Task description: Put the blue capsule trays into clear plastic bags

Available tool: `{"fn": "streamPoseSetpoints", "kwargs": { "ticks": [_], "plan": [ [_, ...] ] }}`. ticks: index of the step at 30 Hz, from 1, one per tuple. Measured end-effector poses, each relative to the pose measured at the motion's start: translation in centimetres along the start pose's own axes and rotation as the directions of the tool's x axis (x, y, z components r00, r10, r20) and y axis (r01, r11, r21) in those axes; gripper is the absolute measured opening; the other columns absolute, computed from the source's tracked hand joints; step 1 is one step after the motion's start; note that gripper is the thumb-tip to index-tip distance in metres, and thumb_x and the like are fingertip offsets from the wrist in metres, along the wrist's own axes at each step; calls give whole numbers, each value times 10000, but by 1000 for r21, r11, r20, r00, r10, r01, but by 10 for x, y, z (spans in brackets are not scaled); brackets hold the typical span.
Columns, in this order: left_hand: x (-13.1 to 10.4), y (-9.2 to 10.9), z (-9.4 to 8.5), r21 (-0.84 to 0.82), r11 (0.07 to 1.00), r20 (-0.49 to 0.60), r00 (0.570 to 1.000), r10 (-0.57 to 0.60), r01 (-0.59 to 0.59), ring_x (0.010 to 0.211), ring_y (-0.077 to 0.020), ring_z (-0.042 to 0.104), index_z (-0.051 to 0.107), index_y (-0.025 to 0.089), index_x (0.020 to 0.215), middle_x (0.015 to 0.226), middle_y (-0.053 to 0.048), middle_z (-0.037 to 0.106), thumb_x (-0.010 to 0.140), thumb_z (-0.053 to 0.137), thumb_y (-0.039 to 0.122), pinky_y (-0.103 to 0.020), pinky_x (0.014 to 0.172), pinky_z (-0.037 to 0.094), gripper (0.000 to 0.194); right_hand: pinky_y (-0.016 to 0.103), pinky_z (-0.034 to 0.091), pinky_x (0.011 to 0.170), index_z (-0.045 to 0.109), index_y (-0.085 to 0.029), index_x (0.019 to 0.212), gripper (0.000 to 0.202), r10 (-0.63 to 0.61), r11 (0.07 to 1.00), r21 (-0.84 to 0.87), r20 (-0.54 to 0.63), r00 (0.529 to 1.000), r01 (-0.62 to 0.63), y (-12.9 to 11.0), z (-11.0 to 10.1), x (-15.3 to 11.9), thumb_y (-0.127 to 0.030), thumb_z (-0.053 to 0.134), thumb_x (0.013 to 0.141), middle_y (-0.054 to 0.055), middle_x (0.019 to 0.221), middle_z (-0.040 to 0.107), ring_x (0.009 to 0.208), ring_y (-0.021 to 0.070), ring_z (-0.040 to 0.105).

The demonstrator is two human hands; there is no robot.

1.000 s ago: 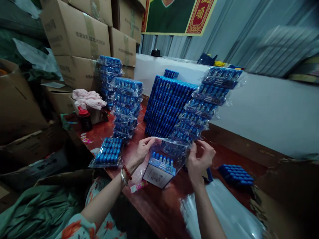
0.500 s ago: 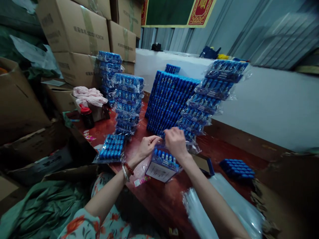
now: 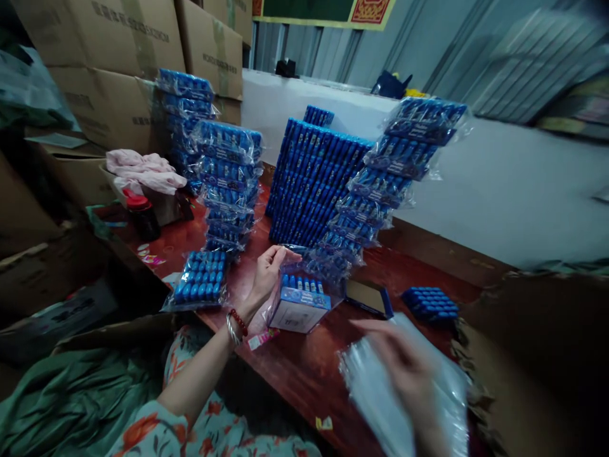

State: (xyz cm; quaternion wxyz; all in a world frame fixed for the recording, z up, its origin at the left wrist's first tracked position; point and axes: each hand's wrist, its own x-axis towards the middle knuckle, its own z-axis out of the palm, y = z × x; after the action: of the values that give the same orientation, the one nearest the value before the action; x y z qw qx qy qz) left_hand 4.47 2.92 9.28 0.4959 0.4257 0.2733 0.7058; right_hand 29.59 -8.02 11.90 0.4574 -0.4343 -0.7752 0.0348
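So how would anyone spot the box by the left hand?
On the red table, find the tall block of blue tubes near the white wall. Nearer the camera, beside the left hand, sits the box, tube tops showing above it. Unlike its neighbours, it presents a white panel.

a clear, crinkled plastic bag [image 3: 337, 292] is surrounding a blue-and-white cardboard box [image 3: 299, 313], whose pale face is pointing frontward; small blue cylindrical tubes [image 3: 304, 284] are showing above its rim. flat, clear plastic bags [image 3: 368, 388] are lying stacked nearby.
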Motion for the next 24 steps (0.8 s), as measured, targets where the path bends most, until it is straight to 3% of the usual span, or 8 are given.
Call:
{"fn": "streamPoseSetpoints", "kwargs": {
  "ticks": [2, 3, 5, 7, 10, 14, 19, 24],
  "plan": [
    [-2, 1, 3, -19, 1000, -13, 1000, -4, 4, 776, -175, 680, 639, 147, 784, 776, -51, 707, 840, 581, 400, -327, 807, 516, 266, 510, 482, 960, 581, -260, 1229, 441, -189, 965, -138, 221, 957, 222, -10, 65, -20, -117, 431, 840, 79, 1254, 599, 1196, 281, 530],
    [-4, 2, 5, -14, 1000, -13, 1000, -5, 5, 770, -175, 679, 637, 150, 783, 772, -49, 708, 839, 579, 409, -329, 806, 516, 271, 545, 391, 1043, 489, -245, 1332, 562, -178, 941, -229, 295, 939, 250, -9, 91, -24, -52, 387, 814, 79, 1367, 506, 1303, 280, 415],
    [-11, 8, 6, 49, 999, 15, 1000, -2, 2, 761, -174, 675, 635, 151, 778, 774, -52, 709, 850, 561, 416, -316, 790, 514, 285, 586, 277, 1091, 369, -225, 1417, 685, -122, 894, -377, 310, 943, 240, -1, 128, -21, 12, 342, 774, 82, 1440, 418, 1364, 284, 311],
    [-25, 12, 5, 175, 984, 70, 998, 6, -18, 764, -171, 665, 640, 147, 767, 789, -59, 711, 874, 527, 402, -288, 762, 504, 299, 569, 260, 1093, 371, -217, 1412, 667, -63, 874, -449, 277, 959, 188, 12, 146, -9, 15, 334, 787, 87, 1402, 466, 1329, 276, 360],
    [-54, 6, -3, 410, 908, 172, 985, 18, -88, 780, -164, 646, 667, 151, 771, 818, -57, 713, 912, 467, 359, -263, 740, 486, 321, 500, 309, 1078, 468, -189, 1326, 489, -57, 881, -439, 266, 962, 174, 29, 156, 9, -70, 361, 864, 103, 1282, 567, 1237, 256, 457],
    [-88, -24, -18, 579, 768, 317, 943, 100, -276, 872, -171, 654, 677, 185, 913, 928, -57, 720, 939, 394, 253, -308, 832, 500, 292, 495, 325, 1073, 455, -111, 1318, 426, -107, 902, -379, 263, 959, 205, 43, 161, 16, -185, 401, 902, 158, 1273, 556, 1246, 268, 445],
    [-98, -60, -31, 510, 559, 655, 716, 242, -654, 996, -199, 656, 616, 192, 1050, 964, -93, 717, 893, 378, 139, -407, 970, 483, 289, 559, 289, 1087, 387, -140, 1381, 469, -231, 905, -314, 203, 952, 287, 59, 154, 7, -186, 379, 915, 143, 1357, 498, 1393, 261, 241],
    [-94, -65, -39, 506, 446, 730, 642, 234, -738, 933, -209, 671, 601, 183, 1035, 889, -100, 711, 849, 345, 87, -426, 969, 489, 330, 652, 160, 1092, 457, -223, 1352, 554, -135, 889, -405, 219, 966, 216, 72, 121, 9, -42, 375, 835, 106, 1402, 466, 1396, 274, 241]
  ]
}}
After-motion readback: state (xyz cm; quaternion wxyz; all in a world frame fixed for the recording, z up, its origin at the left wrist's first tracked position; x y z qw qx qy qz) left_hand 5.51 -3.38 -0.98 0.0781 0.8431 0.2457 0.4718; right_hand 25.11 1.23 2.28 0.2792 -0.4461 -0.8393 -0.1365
